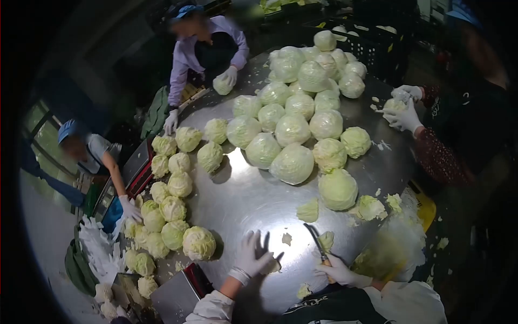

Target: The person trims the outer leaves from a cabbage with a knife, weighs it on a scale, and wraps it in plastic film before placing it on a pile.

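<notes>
Head view: one hand holds a knife, one is spread wide

The left hand (252, 255), in a white glove, has its fingers wide apart and holds nothing. A small leaf bit (274, 266) is by its thumb; I cannot tell if they touch. The right hand (339, 271), gloved too, is closed on the handle of the knife (318, 242). The blade points up and left over the shiny counter (253, 200). A loose leaf (326, 241) is just beside the blade.

A big round cabbage (338, 189) sits past the knife, next to the pile of shiny wrapped cabbages (292, 129). More cabbages (174, 208) sit in a bunch on the left. Three other people (218, 48) are around the counter.
</notes>
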Motion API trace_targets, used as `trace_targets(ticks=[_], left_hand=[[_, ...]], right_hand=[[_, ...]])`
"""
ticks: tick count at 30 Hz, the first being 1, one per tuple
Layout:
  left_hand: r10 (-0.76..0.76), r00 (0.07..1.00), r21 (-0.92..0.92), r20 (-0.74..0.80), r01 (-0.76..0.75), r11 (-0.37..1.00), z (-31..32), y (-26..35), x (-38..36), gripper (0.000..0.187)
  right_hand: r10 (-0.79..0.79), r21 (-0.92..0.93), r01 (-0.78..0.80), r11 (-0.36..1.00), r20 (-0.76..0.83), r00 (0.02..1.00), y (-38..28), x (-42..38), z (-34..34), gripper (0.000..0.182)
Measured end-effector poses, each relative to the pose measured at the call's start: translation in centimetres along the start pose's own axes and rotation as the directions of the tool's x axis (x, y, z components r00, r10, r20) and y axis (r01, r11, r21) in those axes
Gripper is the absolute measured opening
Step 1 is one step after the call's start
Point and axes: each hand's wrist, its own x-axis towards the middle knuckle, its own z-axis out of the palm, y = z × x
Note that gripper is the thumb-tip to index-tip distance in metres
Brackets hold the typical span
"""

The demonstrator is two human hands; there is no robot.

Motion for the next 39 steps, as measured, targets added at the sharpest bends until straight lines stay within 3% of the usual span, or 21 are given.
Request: trace_targets(ticks=[2,3,6,8,11,13,16,18,19,21,22,26,29,30,31,32,34,35,36,38,39], left_hand=[[0.030,0.974,0.218,0.223,-0.080,0.973,3.0,6.3,-2.4,0.091],[0.104,0.977,0.275,0.188,-0.154,0.949,5.6,6.9,-3.6,0.086],[0.217,0.967,0.016,0.132,-0.221,0.975,9.7,13.9,-1.7,0.081],[0.394,0.919,-0.449,0.017,-0.345,0.824,12.4,17.7,0.9,0.080],[0.210,0.948,-0.477,-0.239,-0.303,0.825,12.8,21.8,6.3,0.086],[0.107,0.923,-0.411,-0.369,-0.265,0.872,10.5,22.6,11.7,0.096],[-0.065,0.945,-0.500,-0.322,-0.111,0.859,10.4,22.1,19.0,0.101],[-0.262,0.958,-0.676,-0.116,0.118,0.727,13.8,19.4,23.4,0.103],[-0.257,0.960,-0.671,-0.115,0.116,0.733,14.0,18.7,24.0,0.103],[-0.179,0.969,-0.849,0.173,0.239,0.472,13.5,17.5,23.9,0.098],[-0.178,0.968,-0.842,0.177,0.242,0.482,13.0,16.9,23.0,0.098],[-0.147,0.944,-0.947,0.296,0.311,0.085,10.3,14.4,15.1,0.081],[-0.222,0.947,-0.959,0.234,0.262,0.106,6.6,13.0,6.1,0.087],[-0.183,0.958,-0.938,0.221,0.260,0.228,5.5,11.7,3.2,0.095],[-0.146,0.966,-0.904,0.215,0.253,0.344,4.5,10.7,0.9,0.102],[-0.192,0.958,-0.904,0.215,0.270,0.333,3.8,10.2,-1.0,0.102],[-0.022,0.996,-0.854,0.087,0.086,0.514,2.6,9.1,-4.7,0.110],[-0.040,0.997,-0.826,0.065,0.076,0.558,3.0,7.6,-7.0,0.114],[-0.076,0.995,-0.825,0.067,0.099,0.557,3.1,7.1,-8.9,0.114],[-0.079,0.997,-0.769,-0.015,0.039,0.638,2.8,6.7,-11.6,0.112],[-0.102,0.995,-0.770,-0.014,0.055,0.636,2.3,6.8,-12.8,0.112]], right_hand=[[-0.107,-0.081,0.092,0.992,-0.197,0.975,0.5,-2.9,-4.3,0.059],[-0.155,-0.082,0.137,0.987,-0.298,0.942,-0.2,-4.4,-6.0,0.055],[-0.301,-0.129,0.280,0.951,-0.581,0.756,-2.3,-7.3,-9.7,0.051],[-0.323,-0.048,0.396,0.917,-0.673,0.665,-4.0,-8.1,-11.2,0.050],[-0.336,-0.071,0.426,0.902,-0.735,0.588,-5.8,-9.2,-11.7,0.048],[-0.396,-0.191,0.374,0.907,-0.689,0.608,-5.7,-9.5,-12.2,0.044],[-0.381,-0.225,0.313,0.923,-0.657,0.651,-5.1,-9.6,-11.4,0.040],[-0.370,-0.210,0.311,0.927,-0.652,0.662,-4.8,-9.3,-10.3,0.038],[-0.374,-0.213,0.311,0.926,-0.616,0.693,-5.0,-9.5,-9.6,0.038],[-0.353,-0.201,0.292,0.935,-0.576,0.737,-4.7,-9.5,-9.2,0.035],[-0.350,-0.188,0.297,0.936,-0.579,0.736,-4.5,-9.5,-9.1,0.035],[-0.455,-0.398,0.275,0.875,-0.481,0.750,-5.0,-8.9,-8.4,0.037],[-0.466,-0.612,0.186,0.769,-0.338,0.818,-6.2,-8.9,-6.9,0.040],[-0.442,-0.707,0.144,0.692,-0.258,0.859,-6.5,-8.7,-6.1,0.042],[-0.468,-0.712,0.212,0.670,-0.183,0.865,-6.1,-8.0,-5.4,0.041],[-0.434,-0.708,0.204,0.677,-0.159,0.887,-5.5,-7.2,-4.6,0.041],[-0.476,-0.763,0.367,0.532,0.089,0.875,-4.3,-5.6,-2.9,0.043],[-0.301,-0.770,0.317,0.554,0.170,0.938,-4.3,-5.2,-2.1,0.047],[-0.273,-0.763,0.315,0.564,0.188,0.944,-5.4,-4.9,-0.6,0.047],[0.200,-0.828,0.095,0.553,0.243,0.949,-7.7,-4.4,2.3,0.048],[0.122,-0.818,0.231,0.527,0.342,0.932,-4.9,-3.5,2.1,0.045]])
